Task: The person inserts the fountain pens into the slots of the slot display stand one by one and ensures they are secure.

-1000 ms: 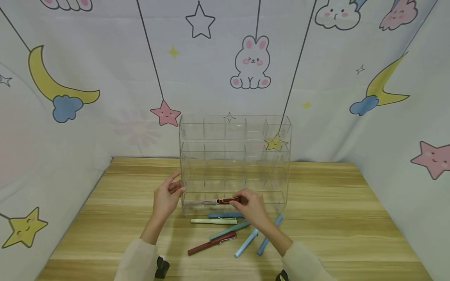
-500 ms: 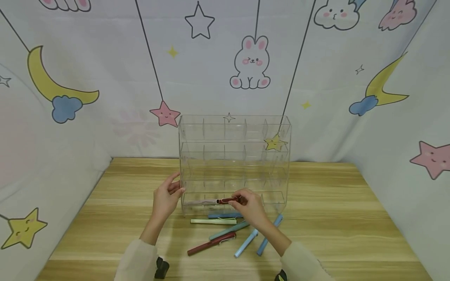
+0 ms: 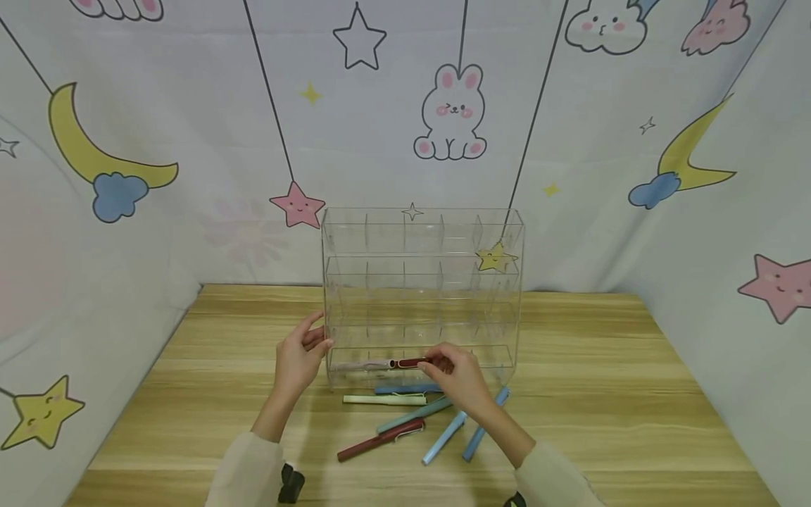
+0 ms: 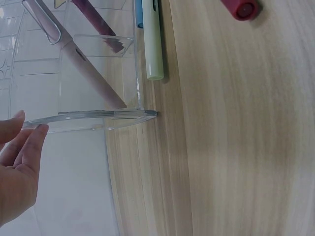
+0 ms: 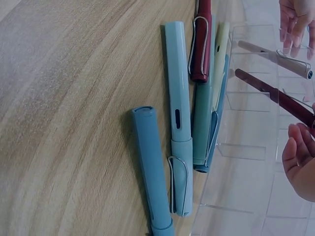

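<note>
A transparent acrylic organizer with rows of compartments stands on the table. At its left side wall, my left hand holds the edge between thumb and fingers. My right hand pinches the cap end of a dark red pen at the lowest row. In the right wrist view, this dark red pen slants inside the organizer, its end at the fingers. Left of it lies a pale pinkish pen, tilted in the same row.
Before the organizer lie a blue pen, a cream pen, a green pen and another dark red pen. Further right are a light blue pen and a darker blue pen. Printed cloth hangs behind.
My right hand has shifted slightly right along the dark red pen, uncovering more of its cap. The left hand and the organizer have stayed in place.
</note>
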Demonstrator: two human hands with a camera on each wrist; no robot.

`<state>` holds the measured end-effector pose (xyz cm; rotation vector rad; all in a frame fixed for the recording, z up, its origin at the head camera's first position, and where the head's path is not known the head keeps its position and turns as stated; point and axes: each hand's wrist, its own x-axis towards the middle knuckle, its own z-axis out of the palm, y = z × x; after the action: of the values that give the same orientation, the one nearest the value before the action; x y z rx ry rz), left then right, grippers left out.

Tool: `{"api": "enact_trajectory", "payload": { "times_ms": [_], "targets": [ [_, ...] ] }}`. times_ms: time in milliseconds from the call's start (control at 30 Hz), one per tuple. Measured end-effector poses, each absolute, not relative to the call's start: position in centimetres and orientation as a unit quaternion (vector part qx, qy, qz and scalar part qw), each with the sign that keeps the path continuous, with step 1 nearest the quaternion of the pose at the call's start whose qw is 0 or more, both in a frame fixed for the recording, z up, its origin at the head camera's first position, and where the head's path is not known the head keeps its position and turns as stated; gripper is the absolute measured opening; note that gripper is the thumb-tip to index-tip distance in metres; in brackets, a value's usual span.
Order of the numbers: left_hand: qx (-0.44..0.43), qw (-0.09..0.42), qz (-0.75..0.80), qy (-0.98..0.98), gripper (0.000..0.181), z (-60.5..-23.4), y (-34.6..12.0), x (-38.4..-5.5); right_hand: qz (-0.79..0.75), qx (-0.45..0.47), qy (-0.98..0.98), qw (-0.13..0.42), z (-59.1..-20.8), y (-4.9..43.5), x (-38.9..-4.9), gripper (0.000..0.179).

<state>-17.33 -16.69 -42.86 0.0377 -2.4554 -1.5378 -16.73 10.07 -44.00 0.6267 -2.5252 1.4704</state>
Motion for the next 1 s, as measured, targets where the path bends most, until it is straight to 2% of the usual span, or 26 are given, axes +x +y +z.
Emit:
{"api": "enact_trajectory", "payload": {
  "times_ms": [633,1000],
  "targets": [
    [0.012,0.119,-0.527,-0.841,0.052,-42.9,-16.7,-17.4,0.477,0.235,-0.845,0.062,-44.0,10.7,-16.8,0.019],
    [0.011,0.122,-0.527,-0.841,0.052,-42.9,-16.7,-17.4,0.461,0.255,-0.850,-0.014,-43.5,14.6,-16.6,0.032]
  ]
}}
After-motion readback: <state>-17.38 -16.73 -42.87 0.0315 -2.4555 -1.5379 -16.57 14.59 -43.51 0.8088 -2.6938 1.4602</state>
